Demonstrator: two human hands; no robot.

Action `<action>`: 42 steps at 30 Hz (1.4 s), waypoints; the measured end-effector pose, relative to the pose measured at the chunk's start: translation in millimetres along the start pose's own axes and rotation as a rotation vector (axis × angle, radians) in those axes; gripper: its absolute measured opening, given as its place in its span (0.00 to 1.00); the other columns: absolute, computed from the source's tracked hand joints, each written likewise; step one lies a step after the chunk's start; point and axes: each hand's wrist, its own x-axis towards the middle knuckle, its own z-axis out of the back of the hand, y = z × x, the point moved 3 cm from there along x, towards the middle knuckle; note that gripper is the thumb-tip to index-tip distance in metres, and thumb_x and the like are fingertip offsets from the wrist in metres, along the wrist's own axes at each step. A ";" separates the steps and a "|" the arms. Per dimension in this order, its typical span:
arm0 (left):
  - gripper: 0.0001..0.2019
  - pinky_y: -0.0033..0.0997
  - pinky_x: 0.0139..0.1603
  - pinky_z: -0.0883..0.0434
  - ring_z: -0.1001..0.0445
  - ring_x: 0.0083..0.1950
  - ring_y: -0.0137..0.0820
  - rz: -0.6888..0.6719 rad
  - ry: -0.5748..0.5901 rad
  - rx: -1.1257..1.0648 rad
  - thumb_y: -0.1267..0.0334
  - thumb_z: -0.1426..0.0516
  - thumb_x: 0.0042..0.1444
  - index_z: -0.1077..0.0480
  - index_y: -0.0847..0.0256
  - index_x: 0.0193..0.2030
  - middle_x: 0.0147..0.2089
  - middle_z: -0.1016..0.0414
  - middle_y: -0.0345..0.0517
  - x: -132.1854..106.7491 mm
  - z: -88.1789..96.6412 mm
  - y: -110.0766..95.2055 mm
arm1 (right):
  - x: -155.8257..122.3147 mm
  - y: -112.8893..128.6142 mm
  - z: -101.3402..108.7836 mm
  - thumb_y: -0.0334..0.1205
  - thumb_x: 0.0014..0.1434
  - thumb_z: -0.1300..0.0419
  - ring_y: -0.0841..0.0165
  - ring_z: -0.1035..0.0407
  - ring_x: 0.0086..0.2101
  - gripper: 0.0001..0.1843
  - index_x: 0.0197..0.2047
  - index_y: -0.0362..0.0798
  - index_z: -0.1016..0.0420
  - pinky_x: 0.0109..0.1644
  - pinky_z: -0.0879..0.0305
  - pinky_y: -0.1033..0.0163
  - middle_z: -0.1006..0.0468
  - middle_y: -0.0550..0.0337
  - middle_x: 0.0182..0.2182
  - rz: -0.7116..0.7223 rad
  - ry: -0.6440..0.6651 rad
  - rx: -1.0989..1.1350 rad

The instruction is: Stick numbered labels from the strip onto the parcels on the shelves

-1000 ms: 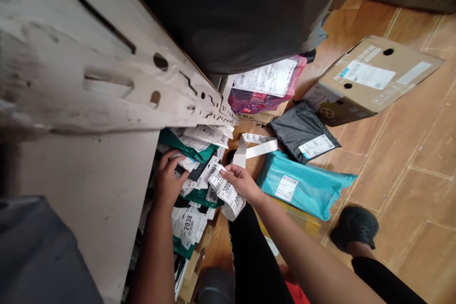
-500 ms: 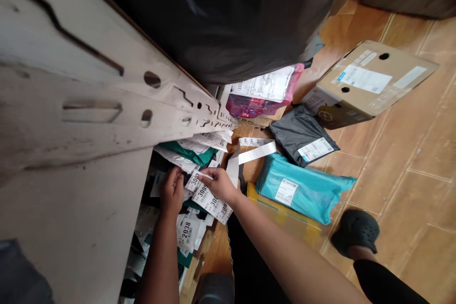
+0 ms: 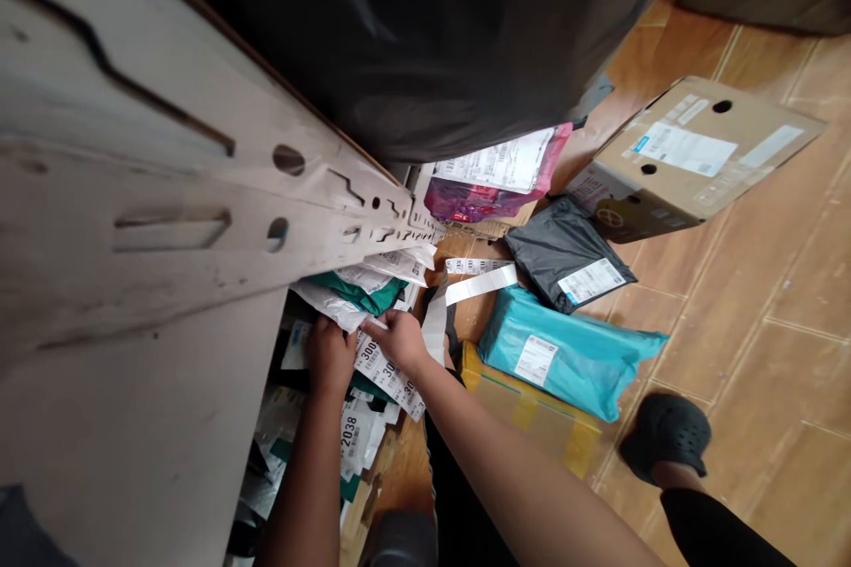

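Note:
A long white strip of numbered barcode labels (image 3: 386, 369) hangs from my right hand (image 3: 404, 344), which pinches its upper end between thumb and fingers. My left hand (image 3: 331, 356) is closed at that same end, its fingertips meeting the strip's edge; the exact grip is partly hidden. Just above both hands lie a white parcel bag (image 3: 332, 303) and a green parcel bag (image 3: 372, 294) on the shelf. Below them, a parcel with a label reading 2038 (image 3: 351, 430) sits among several other bagged parcels. The strip's tail (image 3: 480, 283) curls away to the right.
A perforated metal shelf upright (image 3: 253, 195) stands at the left, with a large black bag (image 3: 452, 35) overhead. On the wooden floor (image 3: 751, 310) are a cardboard box (image 3: 705, 151), a grey parcel (image 3: 565, 248) and a blue parcel (image 3: 558, 345) on a yellow-taped box (image 3: 532, 412).
My left hand has moved right and up to meet the strip's end by my right hand. My right hand has shifted slightly left, and the label 3007 is now covered from view.

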 end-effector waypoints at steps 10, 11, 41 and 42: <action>0.13 0.45 0.42 0.30 0.28 0.43 0.47 0.025 -0.117 0.018 0.57 0.46 0.56 0.30 0.65 0.41 0.38 0.30 0.57 -2.5 -12.3 -1.5 | -27.6 -21.9 16.9 0.58 0.50 0.41 0.68 0.40 0.23 0.24 0.16 0.50 0.40 0.25 0.50 0.63 0.32 0.60 0.18 -0.129 -0.133 -0.064; 0.14 0.45 0.42 0.30 0.29 0.43 0.46 0.043 -0.131 -0.012 0.58 0.45 0.55 0.31 0.66 0.43 0.39 0.31 0.57 -2.9 -10.5 -3.1 | -33.7 -29.9 19.1 0.58 0.49 0.41 0.69 0.41 0.22 0.24 0.16 0.50 0.42 0.25 0.50 0.63 0.34 0.61 0.17 -0.148 -0.142 -0.016; 0.07 0.35 0.44 0.30 0.30 0.42 0.34 -0.182 -0.069 -0.281 0.62 0.47 0.59 0.30 0.60 0.33 0.39 0.32 0.47 -13.3 29.2 -2.6 | -9.7 -10.5 -6.7 0.53 0.52 0.39 0.65 0.30 0.32 0.16 0.28 0.48 0.26 0.39 0.37 0.62 0.23 0.58 0.28 0.246 0.053 0.226; 0.07 0.35 0.44 0.30 0.30 0.42 0.34 -0.184 -0.072 -0.261 0.62 0.46 0.59 0.31 0.60 0.33 0.39 0.33 0.47 -12.9 29.0 -4.5 | -11.6 -12.6 -6.6 0.53 0.52 0.39 0.65 0.31 0.31 0.16 0.28 0.48 0.27 0.38 0.38 0.62 0.23 0.58 0.27 0.235 0.044 0.224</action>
